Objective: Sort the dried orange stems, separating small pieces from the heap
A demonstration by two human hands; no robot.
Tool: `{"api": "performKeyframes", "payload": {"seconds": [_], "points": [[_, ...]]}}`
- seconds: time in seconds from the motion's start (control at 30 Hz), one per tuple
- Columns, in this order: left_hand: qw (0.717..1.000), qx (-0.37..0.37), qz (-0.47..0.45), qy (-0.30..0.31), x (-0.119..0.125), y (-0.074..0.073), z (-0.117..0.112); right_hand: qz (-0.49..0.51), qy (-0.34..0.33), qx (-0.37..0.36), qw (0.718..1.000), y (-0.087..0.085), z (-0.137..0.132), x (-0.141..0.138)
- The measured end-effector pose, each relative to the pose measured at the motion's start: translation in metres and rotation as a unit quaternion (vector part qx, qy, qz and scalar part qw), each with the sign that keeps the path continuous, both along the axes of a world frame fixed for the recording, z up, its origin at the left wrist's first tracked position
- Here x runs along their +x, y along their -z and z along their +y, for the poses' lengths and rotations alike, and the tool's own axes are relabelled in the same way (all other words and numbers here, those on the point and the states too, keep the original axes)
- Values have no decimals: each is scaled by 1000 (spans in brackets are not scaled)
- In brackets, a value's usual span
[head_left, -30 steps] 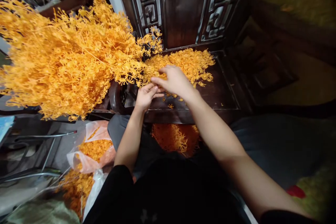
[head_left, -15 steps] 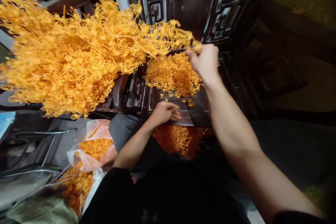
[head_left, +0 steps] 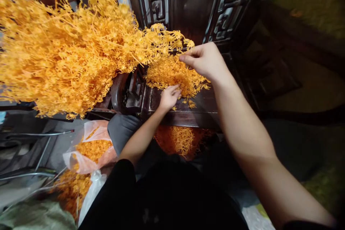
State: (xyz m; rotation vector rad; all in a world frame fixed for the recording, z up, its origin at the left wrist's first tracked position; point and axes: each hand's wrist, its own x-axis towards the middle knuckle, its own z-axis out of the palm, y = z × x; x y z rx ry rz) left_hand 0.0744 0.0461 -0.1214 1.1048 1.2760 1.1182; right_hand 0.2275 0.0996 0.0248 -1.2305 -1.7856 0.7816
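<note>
A small pile of orange plastic-looking sprigs (head_left: 172, 72) lies on the dark wooden bench (head_left: 199, 109). Over its back left edge reach the thin ends of a large bunch of orange branching strands (head_left: 78, 50). My right hand (head_left: 207, 61) is above the pile, thumb and forefinger pinched at the end of one of these strands; the tips partly blend with the orange behind. At the pile's front edge, my left hand (head_left: 170, 97) rests low with loosely bent fingers apart, touching or just above the sprigs. A few loose bits lie beside it.
On the left floor stands a pinkish plastic bag (head_left: 93, 151) of orange pieces, with more orange pieces (head_left: 74, 190) below it. An orange tangle (head_left: 183, 140) sits under the bench front. The bench's curved armrest (head_left: 120, 93) and carved back (head_left: 194, 7) border the pile.
My right hand has moved left and slightly down over the pile. My left hand has moved forward from the bench's front edge to the pile. The view has shifted slightly.
</note>
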Motion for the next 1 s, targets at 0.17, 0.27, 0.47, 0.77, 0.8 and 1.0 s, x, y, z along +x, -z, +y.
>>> {"api": "performKeyframes", "payload": {"seconds": [0.17,0.27,0.47,0.77,0.8,1.0], "points": [[998,7,10,55,-3,-5,4,-15,12,23,1000,-10,-10,6],[995,32,36,84,-19,-13,1,-16,12,27,999,-15,-17,8],[988,65,140,13,-59,-41,2,-11,16,32,999,-22,-33,10],[883,-52,394,248,-25,-4,-24,23,63,137,988,-64,-48,19],[889,-51,382,247,-21,1,-22,23,59,140,988,-67,-50,21],[956,14,276,100,-20,-23,-6,-1,32,127,991,-58,-66,27]]}}
